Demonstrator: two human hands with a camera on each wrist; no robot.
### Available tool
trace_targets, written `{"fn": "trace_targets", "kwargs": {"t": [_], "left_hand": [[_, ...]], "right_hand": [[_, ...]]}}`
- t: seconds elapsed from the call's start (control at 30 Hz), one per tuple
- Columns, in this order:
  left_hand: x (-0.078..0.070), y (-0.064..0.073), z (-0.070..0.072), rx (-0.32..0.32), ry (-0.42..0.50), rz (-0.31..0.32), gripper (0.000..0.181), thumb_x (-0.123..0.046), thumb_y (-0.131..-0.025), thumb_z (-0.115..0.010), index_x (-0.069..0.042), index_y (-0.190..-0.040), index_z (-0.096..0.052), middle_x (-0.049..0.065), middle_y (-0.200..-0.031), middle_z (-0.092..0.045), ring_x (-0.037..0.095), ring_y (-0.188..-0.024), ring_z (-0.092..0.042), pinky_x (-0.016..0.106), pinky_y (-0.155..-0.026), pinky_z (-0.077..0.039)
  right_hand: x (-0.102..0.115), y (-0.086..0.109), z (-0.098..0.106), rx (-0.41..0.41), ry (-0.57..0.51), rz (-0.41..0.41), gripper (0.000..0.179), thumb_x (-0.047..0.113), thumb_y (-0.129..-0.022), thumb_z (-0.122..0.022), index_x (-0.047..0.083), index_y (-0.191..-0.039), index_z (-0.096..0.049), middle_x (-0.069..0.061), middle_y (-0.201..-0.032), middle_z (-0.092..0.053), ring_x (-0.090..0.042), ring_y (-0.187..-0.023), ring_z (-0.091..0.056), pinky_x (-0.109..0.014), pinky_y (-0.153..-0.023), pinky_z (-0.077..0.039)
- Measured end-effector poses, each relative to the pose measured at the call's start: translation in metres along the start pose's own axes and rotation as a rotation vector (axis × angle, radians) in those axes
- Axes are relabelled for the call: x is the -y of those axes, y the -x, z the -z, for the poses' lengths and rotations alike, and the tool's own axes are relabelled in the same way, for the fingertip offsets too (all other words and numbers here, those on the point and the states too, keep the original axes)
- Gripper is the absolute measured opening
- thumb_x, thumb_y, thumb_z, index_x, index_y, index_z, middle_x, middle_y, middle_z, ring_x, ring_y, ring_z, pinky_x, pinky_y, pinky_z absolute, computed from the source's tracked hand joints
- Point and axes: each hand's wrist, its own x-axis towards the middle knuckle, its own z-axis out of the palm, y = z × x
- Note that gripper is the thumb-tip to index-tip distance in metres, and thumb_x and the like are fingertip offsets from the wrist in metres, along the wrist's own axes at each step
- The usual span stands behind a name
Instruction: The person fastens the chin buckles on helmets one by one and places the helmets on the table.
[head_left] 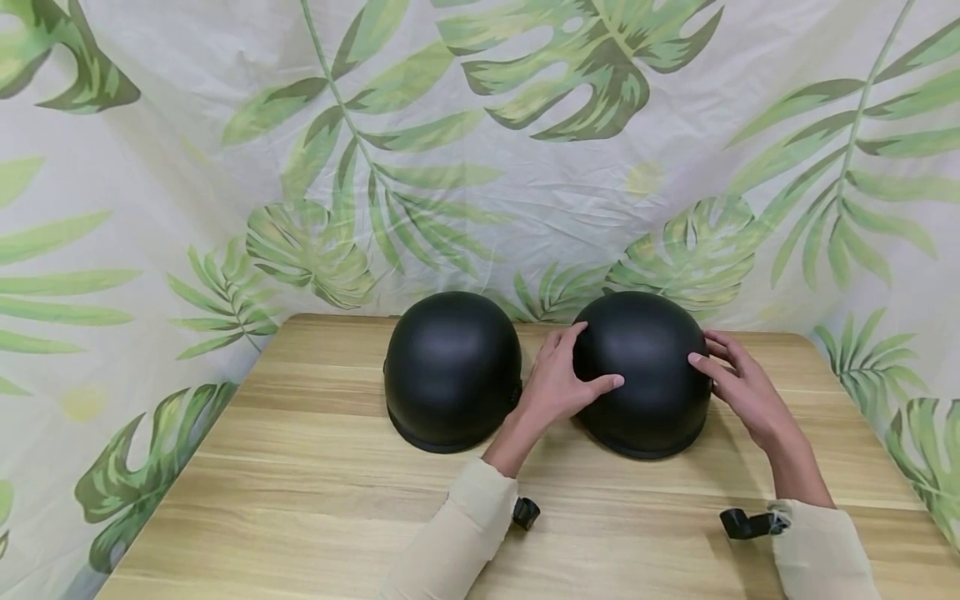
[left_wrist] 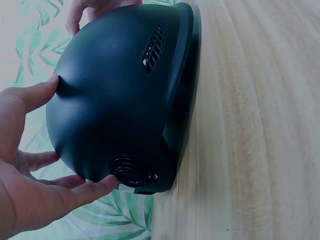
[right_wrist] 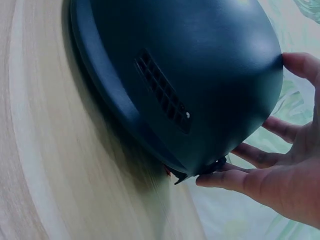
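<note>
A matte black helmet [head_left: 643,375] rests dome up on the wooden table, right of centre. The left hand [head_left: 557,379] holds its left side, thumb toward the front and fingers spread along the shell. On the opposite side the right hand [head_left: 738,383] grips it with thumb and fingers apart. In the left wrist view, one fingertip lies at a round ridged knob [left_wrist: 127,171] near the rim. A slotted vent [right_wrist: 162,92] shows on the helmet's side in the right wrist view.
A second black helmet [head_left: 453,371] sits just left of the left hand, also dome up. Behind the wooden table [head_left: 300,483] hangs a leaf-patterned cloth [head_left: 420,125]. Black camera mounts stick out from both sleeves, the right mount [head_left: 750,523] low over the table.
</note>
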Motion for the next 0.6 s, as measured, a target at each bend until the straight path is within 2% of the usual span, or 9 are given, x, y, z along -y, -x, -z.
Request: {"fn": "trace_targets", "kwargs": {"t": [0.27, 0.47, 0.6], "left_hand": [[0.0, -0.001, 0.0008, 0.041, -0.075, -0.011, 0.095, -0.052, -0.091, -0.083, -0.027, -0.169, -0.034, 0.009, -0.168, -0.041, 0.034, -0.151, -0.05, 0.054, -0.117, -0.05], [-0.0016, -0.0006, 0.0008, 0.043, -0.075, 0.0, 0.096, -0.053, -0.09, -0.084, -0.027, -0.169, -0.035, 0.009, -0.168, -0.041, 0.034, -0.151, -0.05, 0.054, -0.116, -0.05], [-0.0033, -0.0001, 0.0016, 0.054, -0.066, 0.008, 0.096, -0.051, -0.089, -0.086, -0.027, -0.168, -0.036, 0.009, -0.169, -0.04, 0.035, -0.151, -0.05, 0.055, -0.116, -0.051]], "right_hand": [[-0.0028, 0.0012, 0.0014, 0.006, 0.034, -0.027, 0.078, 0.048, -0.111, -0.054, 0.008, -0.17, -0.02, -0.031, -0.171, -0.027, -0.049, -0.151, -0.039, -0.068, -0.116, -0.042], [-0.0012, 0.0017, 0.0036, 0.01, 0.059, -0.022, 0.077, 0.047, -0.112, -0.054, 0.006, -0.168, -0.022, -0.032, -0.169, -0.029, -0.048, -0.15, -0.041, -0.052, -0.109, -0.05], [-0.0001, 0.0032, 0.0066, 0.033, 0.068, -0.018, 0.074, 0.043, -0.112, -0.054, 0.004, -0.167, -0.022, -0.034, -0.167, -0.03, -0.048, -0.148, -0.042, -0.051, -0.108, -0.052]]}}
